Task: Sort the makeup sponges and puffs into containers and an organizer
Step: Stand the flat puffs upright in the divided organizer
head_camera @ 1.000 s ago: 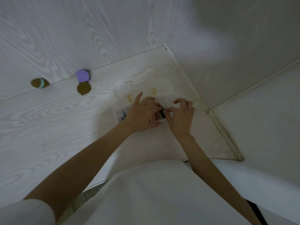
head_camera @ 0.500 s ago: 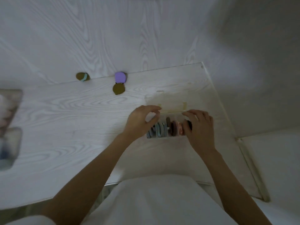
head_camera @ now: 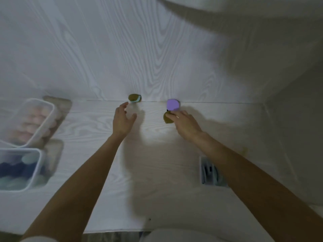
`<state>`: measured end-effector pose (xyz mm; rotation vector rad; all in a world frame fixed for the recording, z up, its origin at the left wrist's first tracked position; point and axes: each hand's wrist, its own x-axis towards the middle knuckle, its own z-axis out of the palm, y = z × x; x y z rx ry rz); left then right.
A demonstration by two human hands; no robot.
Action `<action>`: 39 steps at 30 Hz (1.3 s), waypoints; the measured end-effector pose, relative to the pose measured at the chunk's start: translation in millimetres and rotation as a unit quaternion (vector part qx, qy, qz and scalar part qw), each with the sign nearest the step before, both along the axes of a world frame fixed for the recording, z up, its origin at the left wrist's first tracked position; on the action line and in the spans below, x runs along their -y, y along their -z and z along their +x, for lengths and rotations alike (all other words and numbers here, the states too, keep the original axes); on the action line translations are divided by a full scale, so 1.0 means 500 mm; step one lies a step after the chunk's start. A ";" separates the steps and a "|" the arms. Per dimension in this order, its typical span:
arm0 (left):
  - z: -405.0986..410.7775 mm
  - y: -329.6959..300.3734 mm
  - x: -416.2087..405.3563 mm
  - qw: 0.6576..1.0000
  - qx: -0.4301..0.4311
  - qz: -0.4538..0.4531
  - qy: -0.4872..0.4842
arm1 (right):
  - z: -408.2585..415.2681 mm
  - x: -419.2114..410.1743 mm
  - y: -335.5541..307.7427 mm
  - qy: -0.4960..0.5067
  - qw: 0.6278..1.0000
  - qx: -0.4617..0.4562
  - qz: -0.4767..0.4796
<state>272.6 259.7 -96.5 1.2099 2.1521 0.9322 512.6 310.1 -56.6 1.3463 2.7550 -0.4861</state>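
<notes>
The right hand has its grip closing on the olive puff: the fingertips lie across the puff's near-right edge and curl onto it, though blur keeps me from telling whether the thumb is under it or whether it has left the surface. Touching that puff on its far side is the purple puff, which sits against the back wall seam, just beyond the right fingertips. The left hand is apart, fingers spread and loosely bent, holding nothing. Just beyond its fingertips and slightly to the right lies the olive-and-teal puff, also against the seam, its longer side running left to right along the wall. The left hand is clearly the nearer one to it, so that pick looks like a short forward reach.

Further out, the organizer sits near the body, partly under the right forearm. Well to the left stand two clear containers, the pink-filled container farther back and the blue-filled container nearer.
</notes>
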 end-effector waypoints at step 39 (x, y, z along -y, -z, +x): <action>0.695 -0.135 0.059 0.767 -0.057 0.242 0.592 | 0.520 0.404 -0.053 0.599 0.728 -0.324 0.073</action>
